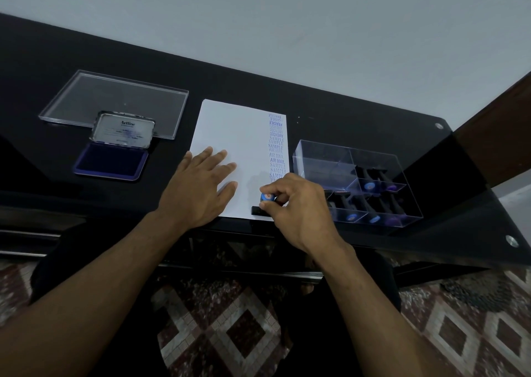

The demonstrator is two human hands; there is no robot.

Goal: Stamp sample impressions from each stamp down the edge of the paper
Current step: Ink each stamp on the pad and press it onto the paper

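- Presently, the person's right hand pinches the blue-capped handle of a rubber stamp between thumb and fingertips, with the stamp's black base down at the near right corner of the paper; the grip at the top appears chosen for a straight downward press.
- The left hand lies flat on the paper's near left part, fingers straight and slightly spread, evidently to keep the sheet from shifting.
- A column of blue impressions (FRAGILE, SAMPLE, AIR MAIL legible) runs along the paper's right edge from the far end to just beyond the stamp; by judgement the column is nearly full.
- The ink pad sits open near the table's left side, lid raised, so re-inking stays within reach.
- A clear compartmented box just right of the paper holds further stamps.
- A clear flat tray lies behind the ink pad.
- The glass table is black.
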